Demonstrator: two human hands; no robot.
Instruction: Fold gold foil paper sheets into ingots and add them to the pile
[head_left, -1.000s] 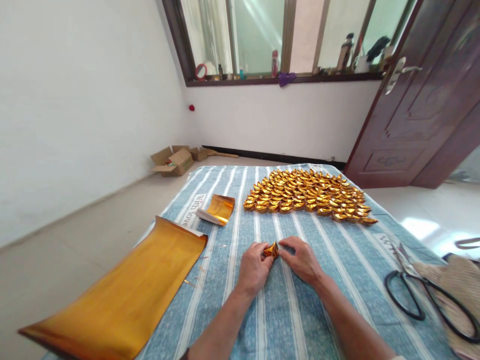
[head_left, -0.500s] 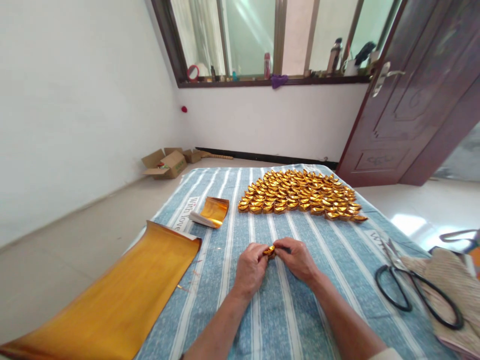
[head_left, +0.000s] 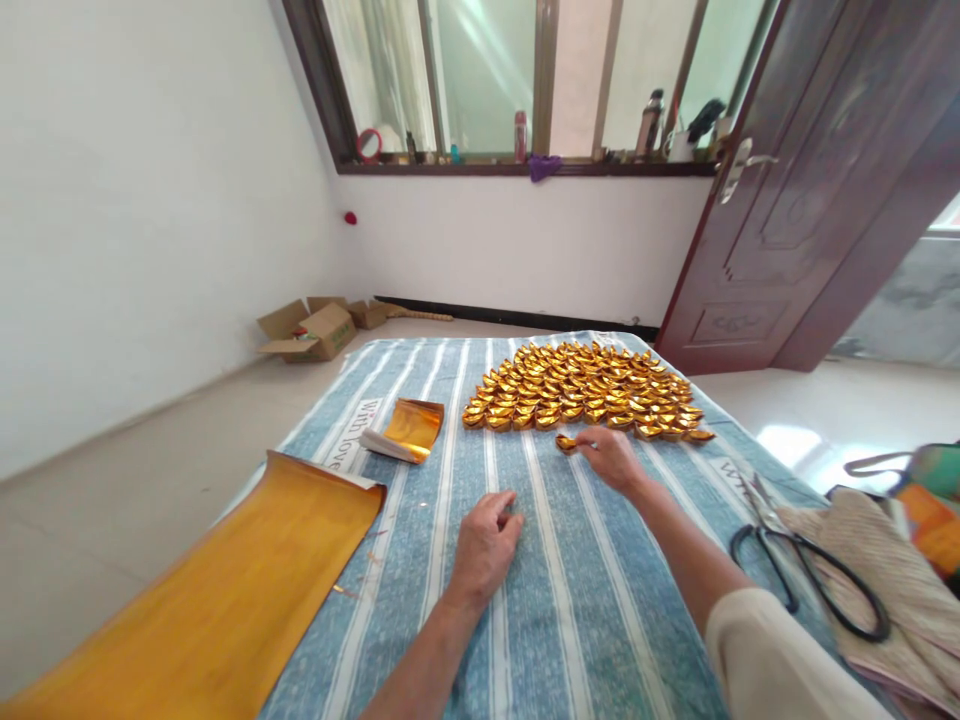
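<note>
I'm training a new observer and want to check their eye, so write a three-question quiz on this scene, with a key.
1. What holds the small gold piece?
A) left hand only
B) right hand only
C) both hands

2. True or false: the scissors lie on the person's right side.

3. Fill in: the cloth is blue with ____ stripes.

Key: 1. B, the right hand. 2. True. 3. White.

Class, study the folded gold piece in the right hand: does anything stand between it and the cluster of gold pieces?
Nothing visible does. Between the folded gold piece in the right hand and the cluster, only striped cloth shows; the left hand is nearer the person.
</note>
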